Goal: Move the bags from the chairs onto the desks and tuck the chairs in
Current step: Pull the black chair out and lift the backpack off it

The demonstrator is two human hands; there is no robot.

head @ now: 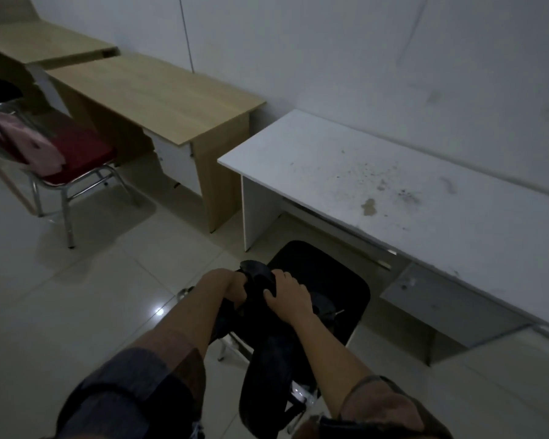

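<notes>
A black bag sits on a black chair that stands in front of the white desk. My left hand grips the bag's top on its left side. My right hand grips the top on its right side, fingers curled over the dark fabric. A strap of the bag hangs down the chair's back. At the far left a pink bag lies on a red chair, which stands pulled out from the wooden desk.
A second wooden desk stands at the back left against the wall. The white desk has stains on its top and a drawer unit underneath at the right. Pale floor tiles lie open at the left of the black chair.
</notes>
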